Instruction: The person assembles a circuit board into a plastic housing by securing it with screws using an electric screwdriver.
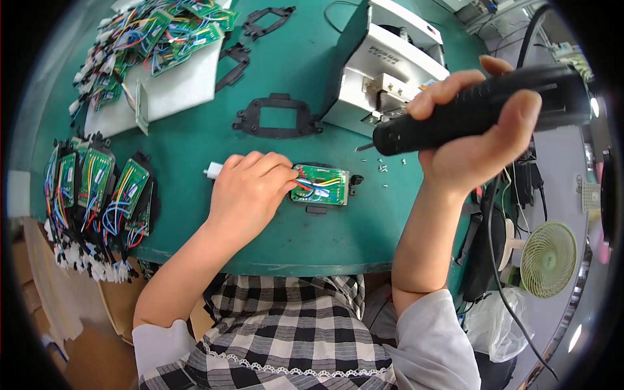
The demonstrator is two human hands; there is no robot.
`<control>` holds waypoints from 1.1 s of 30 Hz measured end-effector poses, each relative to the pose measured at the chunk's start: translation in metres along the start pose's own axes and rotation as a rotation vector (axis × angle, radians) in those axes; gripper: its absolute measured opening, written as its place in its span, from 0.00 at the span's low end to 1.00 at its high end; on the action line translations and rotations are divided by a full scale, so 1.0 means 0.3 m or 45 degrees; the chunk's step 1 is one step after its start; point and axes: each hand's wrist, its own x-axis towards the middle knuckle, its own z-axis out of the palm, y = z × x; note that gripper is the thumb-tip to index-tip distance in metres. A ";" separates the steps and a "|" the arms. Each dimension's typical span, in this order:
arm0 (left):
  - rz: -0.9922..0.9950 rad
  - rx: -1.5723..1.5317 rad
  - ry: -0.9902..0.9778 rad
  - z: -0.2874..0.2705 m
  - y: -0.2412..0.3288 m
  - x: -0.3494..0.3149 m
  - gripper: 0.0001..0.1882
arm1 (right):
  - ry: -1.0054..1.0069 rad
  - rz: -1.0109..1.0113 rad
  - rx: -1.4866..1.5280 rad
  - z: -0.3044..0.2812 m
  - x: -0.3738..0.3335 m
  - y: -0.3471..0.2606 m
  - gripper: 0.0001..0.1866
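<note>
Head view, one item after another. Left hand [248, 192]: palm down on the green table [195, 136], fingers curled, fingertips pressing on the coloured wires at the left edge of a green circuit board [320, 184]. The circuit board lies flat in a black plastic frame [354, 183], just right of the left hand and below the right hand. A small white connector [212, 171] shows just beyond the left hand's knuckles, touching or nearly touching them. Right hand [478, 133]: raised above the table, fist wrapped firmly around a black electric screwdriver [481, 109], its tip pointing left and downward, hovering above the circuit board and clear of it. A few small screws [385, 170] lie loose on the table between the board and the right hand. Beyond the right hand stands a white machine [387, 65]. Beyond the left hand lies an empty black frame [278, 117]. Far left of the left hand, a row of finished boards with wires [97, 195] sits at the table edge; farther up, a heap of loose boards [162, 36] rests on a white sheet [175, 88]. Right of the right forearm, below the table edge, a small green fan [548, 259].
</note>
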 end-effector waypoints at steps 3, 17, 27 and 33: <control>0.051 -0.009 0.026 0.012 -0.008 0.006 0.06 | -0.121 0.150 0.185 0.031 -0.087 -0.020 0.38; 0.049 0.135 0.112 0.021 -0.015 -0.002 0.05 | -0.270 0.112 0.084 0.171 -0.218 0.037 0.40; 0.082 0.075 0.128 0.005 -0.020 -0.001 0.02 | -0.402 0.137 0.117 0.180 -0.248 0.013 0.45; -0.002 0.070 -0.086 0.010 -0.008 -0.011 0.06 | -0.445 0.118 0.050 0.153 -0.257 0.019 0.45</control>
